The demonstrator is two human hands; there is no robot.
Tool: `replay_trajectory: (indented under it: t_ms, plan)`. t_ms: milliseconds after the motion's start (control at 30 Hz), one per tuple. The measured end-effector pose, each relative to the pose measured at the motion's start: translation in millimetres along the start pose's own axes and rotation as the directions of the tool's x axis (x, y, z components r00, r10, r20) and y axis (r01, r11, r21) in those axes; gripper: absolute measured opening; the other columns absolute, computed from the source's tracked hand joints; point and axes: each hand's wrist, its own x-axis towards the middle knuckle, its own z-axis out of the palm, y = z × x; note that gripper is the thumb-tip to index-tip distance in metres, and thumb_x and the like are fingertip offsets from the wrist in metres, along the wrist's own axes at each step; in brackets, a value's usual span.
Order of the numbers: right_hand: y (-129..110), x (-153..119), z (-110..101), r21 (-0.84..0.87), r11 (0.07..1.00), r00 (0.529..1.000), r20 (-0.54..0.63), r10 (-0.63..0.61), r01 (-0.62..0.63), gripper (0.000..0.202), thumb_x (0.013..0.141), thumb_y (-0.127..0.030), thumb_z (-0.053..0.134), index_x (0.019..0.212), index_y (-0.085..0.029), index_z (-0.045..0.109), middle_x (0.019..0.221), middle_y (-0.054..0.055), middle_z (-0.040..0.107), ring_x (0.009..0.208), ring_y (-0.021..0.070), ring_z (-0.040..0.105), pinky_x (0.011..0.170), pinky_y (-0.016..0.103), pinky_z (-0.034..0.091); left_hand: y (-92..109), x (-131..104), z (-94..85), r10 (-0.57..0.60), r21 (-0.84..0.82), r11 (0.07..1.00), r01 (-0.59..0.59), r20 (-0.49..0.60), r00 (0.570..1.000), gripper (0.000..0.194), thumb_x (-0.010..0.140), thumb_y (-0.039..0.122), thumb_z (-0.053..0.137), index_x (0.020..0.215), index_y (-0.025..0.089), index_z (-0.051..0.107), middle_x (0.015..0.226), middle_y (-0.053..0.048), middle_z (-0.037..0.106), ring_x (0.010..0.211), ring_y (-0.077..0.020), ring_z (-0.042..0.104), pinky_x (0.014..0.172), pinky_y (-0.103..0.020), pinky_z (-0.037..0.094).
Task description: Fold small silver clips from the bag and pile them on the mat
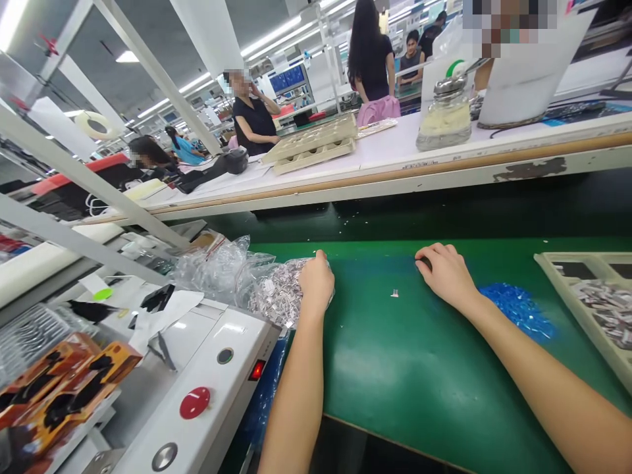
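My left hand (pixel 316 282) is closed at the right side of a clear plastic bag full of small silvery metal parts (pixel 276 294). Its fingertips are turned away, so what they hold is hidden. Over the green work mat (pixel 375 368), my right hand (pixel 447 275) has thumb and forefinger pinched together; anything between them is too small to make out. A faint bluish patch (pixel 378 264) shows on the mat between both hands. One small silvery part (pixel 394 293) lies alone there. Right of my right wrist is a pile of small blue pieces (pixel 518 311).
At the right edge sits a beige tray (pixel 548 263) with metal parts in compartments. A white machine (pixel 222 395) with a red button stands at left. The shelf (pixel 385 158) above carries stacked trays (pixel 316 141) and a glass jar (pixel 444 118). Several people are beyond.
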Motion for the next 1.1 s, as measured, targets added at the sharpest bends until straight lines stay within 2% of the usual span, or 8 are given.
replay_trajectory:
  t_ms: [267, 567, 733, 800, 867, 933, 1000, 1100]
  plan:
    - [-6.5, -6.8, -7.9, 0.036, 0.999, 0.999, -0.039, -0.011, 0.013, 0.022, 0.103, -0.027, 0.045, 0.093, -0.022, 0.063, 0.103, 0.012, 0.070, 0.096, 0.0302, 0.058, 0.076, 0.040, 0.041, -0.6, 1.2, 4.2, 0.041, -0.005, 0.999, -0.041, -0.001, 0.999, 0.038, 0.093, 0.006, 0.049, 0.128, 0.018, 0.060, 0.100, -0.016, 0.075, 0.094, -0.0341, 0.073, 0.072, -0.034, 0.049]
    - [-10.5, -14.1, -12.8, 0.070, 0.997, 0.999, -0.031, -0.013, 0.015, 0.021, 0.102, -0.026, 0.044, 0.094, -0.021, 0.063, 0.105, 0.011, 0.070, 0.098, 0.0305, 0.060, 0.081, 0.042, 0.045, 3.3, -2.2, -4.8, -0.071, -0.047, 0.997, 0.068, -0.049, 0.996, 0.038, 0.092, 0.010, 0.051, 0.126, 0.019, 0.065, 0.101, -0.019, 0.075, 0.092, -0.0368, 0.074, 0.073, -0.038, 0.051]
    - [-14.2, -15.4, -14.7, 0.131, 0.991, 0.996, -0.090, 0.017, -0.005, 0.018, 0.101, -0.026, 0.046, 0.091, -0.022, 0.060, 0.099, 0.010, 0.069, 0.095, 0.0297, 0.062, 0.079, 0.041, 0.047, 6.7, -6.0, -13.1, -0.073, -0.292, 0.956, 0.020, -0.170, 0.983, 0.028, 0.091, 0.008, 0.054, 0.112, 0.017, 0.068, 0.094, -0.016, 0.076, 0.093, -0.0359, 0.075, 0.081, -0.043, 0.056]
    - [-18.4, -15.6, -15.6, 0.212, 0.977, 0.991, -0.136, 0.021, 0.009, 0.016, 0.100, -0.027, 0.048, 0.090, -0.022, 0.059, 0.097, 0.009, 0.069, 0.094, 0.0289, 0.063, 0.079, 0.040, 0.048, 15.6, -7.9, -7.3, -0.030, -0.579, 0.812, -0.074, -0.169, 0.985, 0.019, 0.091, 0.010, 0.057, 0.104, 0.018, 0.068, 0.094, -0.013, 0.076, 0.088, -0.0294, 0.076, 0.081, -0.041, 0.059]
    - [-24.8, -15.8, -16.8, 0.356, 0.934, 0.983, -0.179, 0.031, 0.036, 0.014, 0.101, -0.028, 0.050, 0.091, -0.023, 0.059, 0.097, 0.007, 0.069, 0.092, 0.0267, 0.065, 0.080, 0.038, 0.049, 30.4, -11.9, 3.7, 0.042, -0.851, 0.517, -0.091, -0.081, 0.996, 0.009, 0.090, 0.014, 0.063, 0.097, 0.017, 0.067, 0.091, -0.010, 0.075, 0.080, -0.0237, 0.077, 0.077, -0.037, 0.063]
    - [-33.0, -16.5, -18.1, 0.511, 0.858, 0.979, -0.197, 0.053, 0.057, 0.013, 0.101, -0.030, 0.053, 0.093, -0.023, 0.061, 0.097, 0.006, 0.070, 0.088, 0.0239, 0.067, 0.080, 0.036, 0.052, 48.5, -18.5, 17.0, 0.141, -0.969, 0.248, 0.002, 0.039, 0.989, 0.009, 0.087, 0.021, 0.072, 0.093, 0.015, 0.068, 0.085, -0.008, 0.074, 0.076, -0.0223, 0.078, 0.075, -0.036, 0.065]
    - [-41.5, -18.3, -18.9, 0.614, 0.787, 0.977, -0.197, 0.081, 0.058, 0.013, 0.100, -0.032, 0.056, 0.094, -0.023, 0.064, 0.097, 0.005, 0.072, 0.086, 0.0222, 0.068, 0.081, 0.035, 0.054, 65.2, -27.1, 29.1, 0.232, -0.989, 0.119, 0.093, 0.119, 0.966, 0.019, 0.082, 0.026, 0.080, 0.091, 0.013, 0.071, 0.083, -0.009, 0.074, 0.076, -0.0235, 0.079, 0.076, -0.037, 0.067]
    - [-51.7, -22.8, -17.4, 0.680, 0.732, 0.978, -0.174, 0.114, 0.036, 0.013, 0.100, -0.033, 0.058, 0.096, -0.023, 0.065, 0.097, 0.004, 0.073, 0.087, 0.0217, 0.071, 0.083, 0.035, 0.057, 80.4, -40.0, 41.0, 0.296, -0.988, 0.045, 0.150, 0.156, 0.942, 0.028, 0.076, 0.030, 0.086, 0.091, 0.011, 0.073, 0.084, -0.011, 0.076, 0.079, -0.0257, 0.079, 0.079, -0.039, 0.068]
